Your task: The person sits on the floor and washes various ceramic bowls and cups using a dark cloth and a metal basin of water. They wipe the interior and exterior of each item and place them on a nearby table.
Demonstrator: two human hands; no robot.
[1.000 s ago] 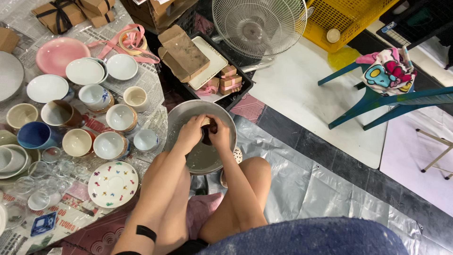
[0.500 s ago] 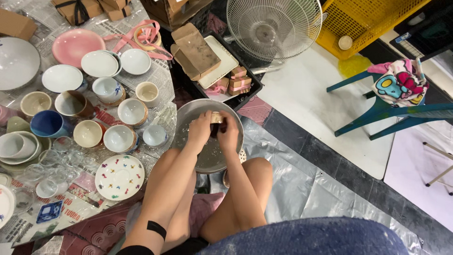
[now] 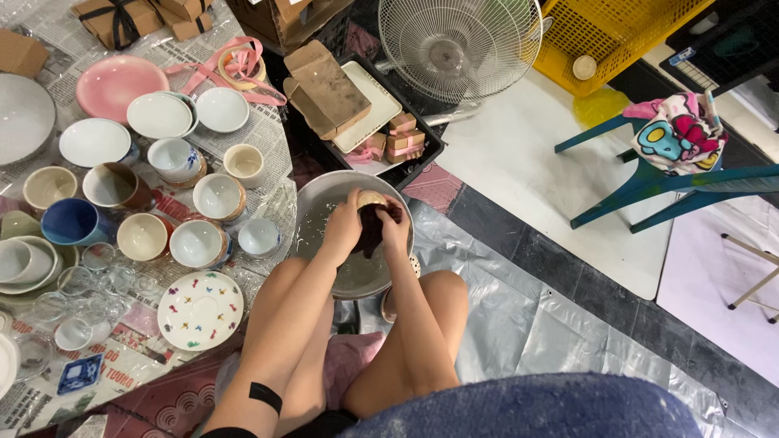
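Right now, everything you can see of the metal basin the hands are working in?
The metal basin is round, grey and dull-shiny, likely steel, sitting upright on the floor covering between the person's knees. Its inside looks wet, seemingly with shallow water. The left hand and right hand are over it, holding a small pale cup and a dark cloth. Its far rim lies close to a black tray; whether they touch is unclear. The arms hide part of the near rim.

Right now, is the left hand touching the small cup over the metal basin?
Touching. The head view shows the left hand wrapped against the small cup, with no gap, above the metal basin. The right hand presses a dark cloth to it.
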